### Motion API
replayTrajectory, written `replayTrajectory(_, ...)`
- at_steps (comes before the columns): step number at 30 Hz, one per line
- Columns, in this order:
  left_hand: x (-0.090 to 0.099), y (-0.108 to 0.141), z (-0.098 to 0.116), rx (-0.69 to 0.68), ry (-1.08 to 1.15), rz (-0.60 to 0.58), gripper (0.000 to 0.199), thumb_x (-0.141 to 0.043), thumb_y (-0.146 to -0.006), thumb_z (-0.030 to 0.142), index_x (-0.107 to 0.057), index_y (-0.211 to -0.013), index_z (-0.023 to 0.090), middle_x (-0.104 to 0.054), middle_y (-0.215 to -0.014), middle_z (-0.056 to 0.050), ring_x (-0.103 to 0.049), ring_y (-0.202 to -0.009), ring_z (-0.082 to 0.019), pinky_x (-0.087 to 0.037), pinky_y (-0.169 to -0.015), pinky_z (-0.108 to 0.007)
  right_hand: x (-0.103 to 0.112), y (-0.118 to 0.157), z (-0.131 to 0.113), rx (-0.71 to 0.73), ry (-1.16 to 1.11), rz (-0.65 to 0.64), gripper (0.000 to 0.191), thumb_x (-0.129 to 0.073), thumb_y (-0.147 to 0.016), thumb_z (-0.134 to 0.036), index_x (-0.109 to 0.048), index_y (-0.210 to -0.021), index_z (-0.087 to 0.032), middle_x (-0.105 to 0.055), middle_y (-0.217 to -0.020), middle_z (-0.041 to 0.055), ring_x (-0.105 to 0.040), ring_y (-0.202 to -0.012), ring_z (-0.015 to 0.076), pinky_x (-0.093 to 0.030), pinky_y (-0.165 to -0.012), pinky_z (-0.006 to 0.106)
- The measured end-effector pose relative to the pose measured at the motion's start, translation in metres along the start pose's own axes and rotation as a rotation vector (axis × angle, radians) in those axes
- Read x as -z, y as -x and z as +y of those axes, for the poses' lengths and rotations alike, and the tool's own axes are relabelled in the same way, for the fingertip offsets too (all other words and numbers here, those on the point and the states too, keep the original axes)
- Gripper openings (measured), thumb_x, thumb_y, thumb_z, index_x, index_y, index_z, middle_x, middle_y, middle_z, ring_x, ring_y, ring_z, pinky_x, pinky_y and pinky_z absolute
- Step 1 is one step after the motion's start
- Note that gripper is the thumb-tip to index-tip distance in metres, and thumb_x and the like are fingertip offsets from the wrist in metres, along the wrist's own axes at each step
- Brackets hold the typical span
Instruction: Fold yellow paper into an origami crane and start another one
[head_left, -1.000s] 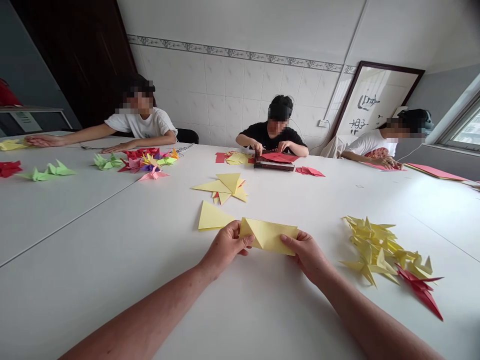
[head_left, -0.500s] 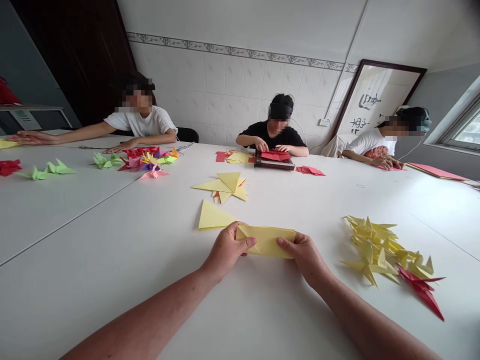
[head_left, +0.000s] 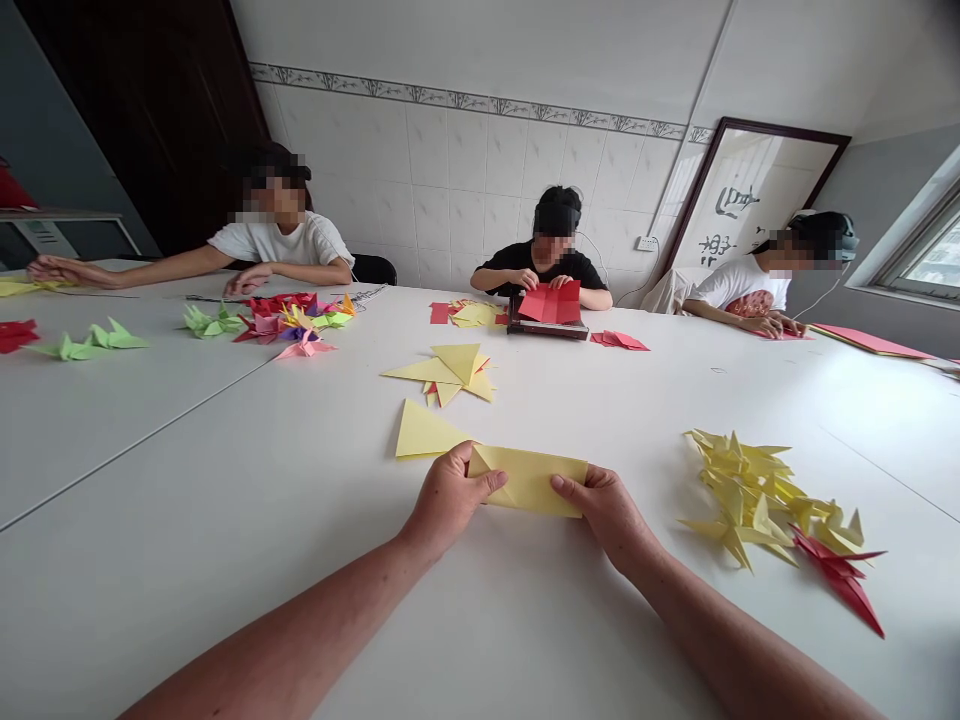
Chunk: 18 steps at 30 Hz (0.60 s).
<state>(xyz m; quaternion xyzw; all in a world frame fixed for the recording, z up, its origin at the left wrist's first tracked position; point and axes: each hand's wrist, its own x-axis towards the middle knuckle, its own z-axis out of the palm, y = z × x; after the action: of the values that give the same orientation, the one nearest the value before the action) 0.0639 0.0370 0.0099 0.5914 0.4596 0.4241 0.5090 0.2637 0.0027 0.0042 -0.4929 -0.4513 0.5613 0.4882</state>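
The left hand (head_left: 454,498) and right hand (head_left: 604,510) clamped a thin, light rectangle of folded yellow origami paper (head_left: 531,482) by its short ends, at twelve o'clock on the white table (head_left: 187,560); soft and flimsy, it was best held at the edges.

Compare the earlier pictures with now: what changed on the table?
The yellow paper has gone from a raised, open fold to lying flatter, held at both ends by the left hand and right hand. Across the table, a co-worker's red paper has lifted upright. The yellow crane pile stayed put.
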Motion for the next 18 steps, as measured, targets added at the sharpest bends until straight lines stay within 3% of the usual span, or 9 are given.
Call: replayTrajectory(18, -0.0004, 0.0001, 0.0025, -0.03, -0.026, 0.011, 0.024, -0.066, -0.071, 0.042, -0.056, -0.076, 0.02, -0.063, -0.074, 0.001, -0.057, -0.068, -0.016, -0.046, -0.064, -0.026, -0.0023, 0.0023, -0.0049, 0.022, 0.004, 0.002, 0.042, -0.073, -0.067, -0.055, -0.07, -0.088, -0.019, -0.072, -0.088, 0.0067, -0.064, -0.076, 0.0225, -0.048, -0.063, 0.029)
